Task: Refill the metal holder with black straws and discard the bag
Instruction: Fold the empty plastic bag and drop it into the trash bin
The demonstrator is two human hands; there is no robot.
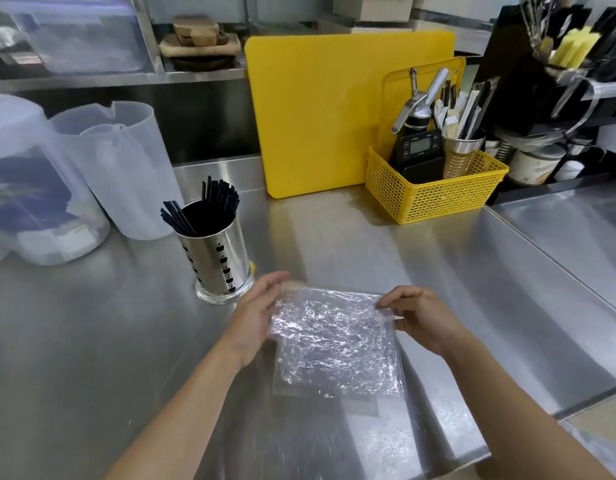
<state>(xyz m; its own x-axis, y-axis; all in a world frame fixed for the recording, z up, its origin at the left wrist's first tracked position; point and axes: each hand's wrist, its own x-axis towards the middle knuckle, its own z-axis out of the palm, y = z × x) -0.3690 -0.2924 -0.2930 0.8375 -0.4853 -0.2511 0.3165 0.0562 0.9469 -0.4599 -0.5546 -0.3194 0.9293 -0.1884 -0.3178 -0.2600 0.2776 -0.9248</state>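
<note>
Both hands pinch the empty clear plastic bag [336,341]: left hand [256,317] and right hand [420,317] at its far corners. Crumple it compactly before discarding. The metal holder [214,254], with black straws [216,199], stands just beyond the left grip.

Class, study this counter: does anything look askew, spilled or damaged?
Nothing is spilled or broken. The straws in the holder lean in two splayed clumps, not upright. The empty bag, held by both hands, is heavily crinkled.

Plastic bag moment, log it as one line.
stage: bag empty, undiscarded | left hand: holding plastic bag | right hand: holding bag | black straws: in metal holder
</note>
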